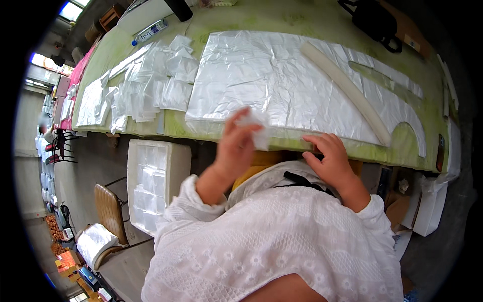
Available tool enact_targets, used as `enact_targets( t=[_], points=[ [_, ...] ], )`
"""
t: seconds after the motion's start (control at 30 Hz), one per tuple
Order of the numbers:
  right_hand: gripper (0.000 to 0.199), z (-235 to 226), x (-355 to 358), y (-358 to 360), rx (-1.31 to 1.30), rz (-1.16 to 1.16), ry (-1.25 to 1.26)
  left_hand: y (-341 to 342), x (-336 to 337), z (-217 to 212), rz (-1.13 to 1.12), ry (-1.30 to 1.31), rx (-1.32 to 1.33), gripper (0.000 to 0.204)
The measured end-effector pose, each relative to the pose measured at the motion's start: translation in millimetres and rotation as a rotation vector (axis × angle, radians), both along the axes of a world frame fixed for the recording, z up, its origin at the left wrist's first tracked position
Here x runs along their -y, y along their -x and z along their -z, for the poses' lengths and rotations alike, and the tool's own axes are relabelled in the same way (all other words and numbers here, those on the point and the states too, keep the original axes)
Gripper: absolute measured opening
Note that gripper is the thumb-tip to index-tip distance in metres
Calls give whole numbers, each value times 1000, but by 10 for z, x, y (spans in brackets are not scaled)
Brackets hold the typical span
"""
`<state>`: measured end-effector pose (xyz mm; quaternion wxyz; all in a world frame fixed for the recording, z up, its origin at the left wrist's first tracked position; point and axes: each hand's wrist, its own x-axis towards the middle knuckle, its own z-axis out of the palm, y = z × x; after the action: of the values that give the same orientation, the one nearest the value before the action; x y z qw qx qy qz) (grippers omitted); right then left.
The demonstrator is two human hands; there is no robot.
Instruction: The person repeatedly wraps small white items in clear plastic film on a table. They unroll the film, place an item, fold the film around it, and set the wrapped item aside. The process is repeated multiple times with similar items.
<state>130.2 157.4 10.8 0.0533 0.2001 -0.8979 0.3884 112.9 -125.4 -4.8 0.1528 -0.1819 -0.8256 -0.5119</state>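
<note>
In my left hand, a small crumpled piece of clear plastic film is pinched between the fingers, held up at the table's near edge. The fingers are slightly blurred. My right hand hovers by the same edge, thumb and fingers apart, with nothing in it. Beyond both hands lies a broad, wrinkled layer of clear plastic sheeting on a green-covered table. A long beige bar rests slantwise across its right part. Many small clear plastic bags lie in overlapping piles to the left.
Below the table's left part stands a white foam box holding packed clear bags. A brown chair is left of it. A water bottle, a black cylinder and a black bag sit at the far side.
</note>
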Motion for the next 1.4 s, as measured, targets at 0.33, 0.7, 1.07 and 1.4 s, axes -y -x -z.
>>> enact_targets(
  t=[0.33, 0.7, 1.07, 1.4],
  points=[
    [24, 41, 91, 59, -35, 38, -55, 1862, 1681, -153, -363, 780, -103, 37],
    [20, 108, 63, 62, -74, 47, -12, 1866, 1705, -75, -151, 812, -100, 23],
    [47, -183, -1223, 178, -277, 518, -490, 1878, 1687, -241, -175, 887, -279, 25],
    [58, -218, -848, -62, 209, 477, -31, 1221, -820, -605, 393, 379, -235, 32]
  ],
)
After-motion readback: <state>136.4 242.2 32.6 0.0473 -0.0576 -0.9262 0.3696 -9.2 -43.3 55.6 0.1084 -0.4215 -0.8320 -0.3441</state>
